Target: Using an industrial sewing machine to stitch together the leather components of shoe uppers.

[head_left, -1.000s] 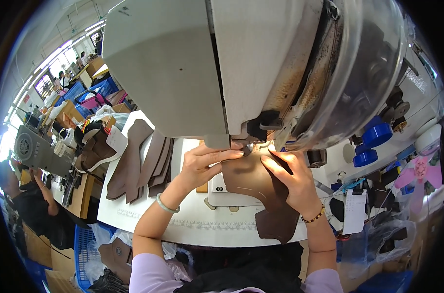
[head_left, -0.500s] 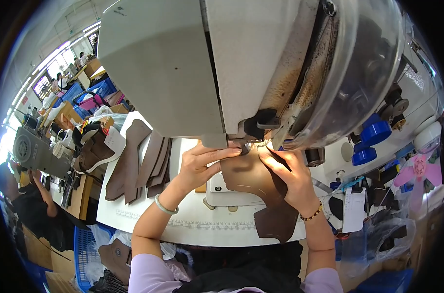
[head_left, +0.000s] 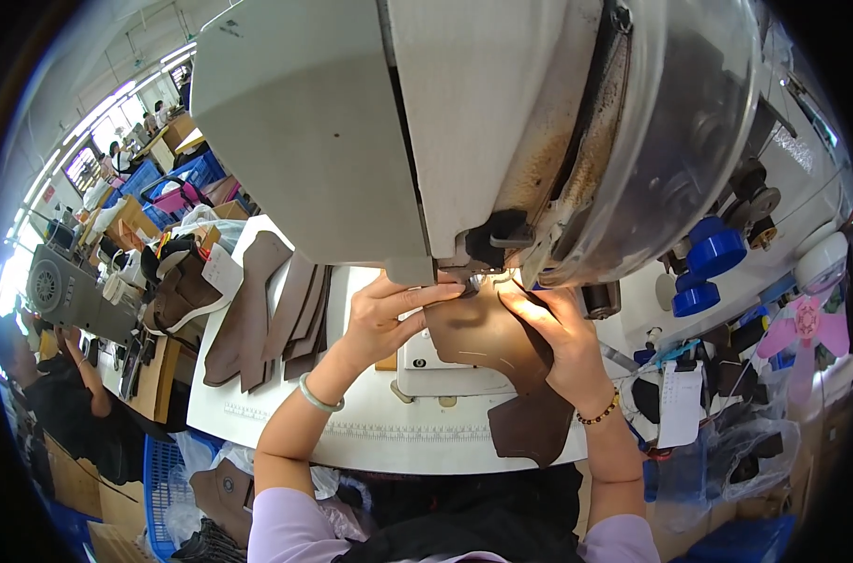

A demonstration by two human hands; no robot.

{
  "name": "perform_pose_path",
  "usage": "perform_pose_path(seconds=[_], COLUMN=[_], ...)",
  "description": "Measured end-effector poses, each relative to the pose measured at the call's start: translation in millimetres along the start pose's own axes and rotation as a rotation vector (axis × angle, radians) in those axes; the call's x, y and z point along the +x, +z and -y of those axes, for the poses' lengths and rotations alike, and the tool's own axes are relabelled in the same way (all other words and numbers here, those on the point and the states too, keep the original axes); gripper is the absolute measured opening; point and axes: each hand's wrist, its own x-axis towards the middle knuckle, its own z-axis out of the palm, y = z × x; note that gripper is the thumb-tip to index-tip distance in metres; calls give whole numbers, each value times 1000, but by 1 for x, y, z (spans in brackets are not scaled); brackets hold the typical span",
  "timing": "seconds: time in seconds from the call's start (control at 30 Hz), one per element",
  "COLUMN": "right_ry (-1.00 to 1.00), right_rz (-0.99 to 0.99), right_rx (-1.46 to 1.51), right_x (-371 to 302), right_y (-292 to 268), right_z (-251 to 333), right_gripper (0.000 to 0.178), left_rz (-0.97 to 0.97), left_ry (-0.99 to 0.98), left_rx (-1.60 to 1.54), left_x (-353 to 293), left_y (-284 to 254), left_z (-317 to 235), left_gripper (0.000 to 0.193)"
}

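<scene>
A brown leather piece (head_left: 473, 342) with pale marked lines lies under the needle area of a sewing machine (head_left: 323, 141), lit by a small lamp. My left hand (head_left: 378, 317) holds its left edge, fingertips close beside the presser foot (head_left: 468, 285) and thumb lower on the edge. On the other side my right hand (head_left: 567, 342) grips the right edge, thumb and fingers angled toward the needle. The leather's lower lobe (head_left: 532, 427) hangs toward me over the table's front. The needle tip and the fingers' undersides are hidden.
Stacked brown leather pieces (head_left: 248, 314) lie on the white table (head_left: 370, 441) at left, near a brown shoe (head_left: 187, 291). Blue thread spools (head_left: 715, 249), a paper slip (head_left: 680, 403) and a pink fan (head_left: 804, 324) are at right. A co-worker (head_left: 75, 394) sits far left.
The leather and both hands stay almost in place. The right hand's fingers have shifted slightly over the leather's right edge, and the view has moved a little.
</scene>
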Motion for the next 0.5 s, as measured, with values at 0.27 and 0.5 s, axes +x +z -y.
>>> perform_pose_path(seconds=[0.27,0.5], right_ry=[-7,-169], right_rz=[67,-1185], right_rx=[-227,-954], right_x=[-24,-107], right_y=[-42,-210], right_z=[32,-8], right_gripper=[50,29], left_rz=[71,92], left_ry=[-61,-115], left_rx=[-161,-305], left_x=[-2,-2], left_y=[-1,-2], left_z=[12,15], left_gripper=[42,41])
